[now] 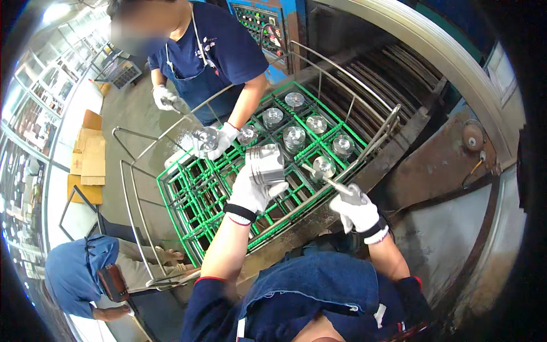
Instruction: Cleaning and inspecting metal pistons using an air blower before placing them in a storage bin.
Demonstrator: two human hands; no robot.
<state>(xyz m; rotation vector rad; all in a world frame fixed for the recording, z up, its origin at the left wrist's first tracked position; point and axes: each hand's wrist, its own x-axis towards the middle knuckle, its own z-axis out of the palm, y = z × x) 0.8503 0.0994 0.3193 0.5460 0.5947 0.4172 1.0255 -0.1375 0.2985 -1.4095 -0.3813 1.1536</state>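
Observation:
My left hand (248, 194), in a white glove with a black wrist band, is closed round a shiny metal piston (265, 163), held tilted above the green-coated rack (183, 232). Its ring grooves face my side. In my gloved right hand (359, 213) is a grey tool (337, 185) with a thin rod-like end, pointing left toward the rack; its exact kind is unclear. Just beyond that rod stands another piston (323, 165) in a rack cell. Several more sit in the far and right cells, among them a piston (294, 138) near the middle.
Across the rack, a person in a blue apron holds a piston (205, 139) and, in the other gloved hand (164, 98), a thin tool. Metal rails (373, 85) surround the rack. Another person (85, 273) bends at the lower left. Cardboard (93, 159) leans behind.

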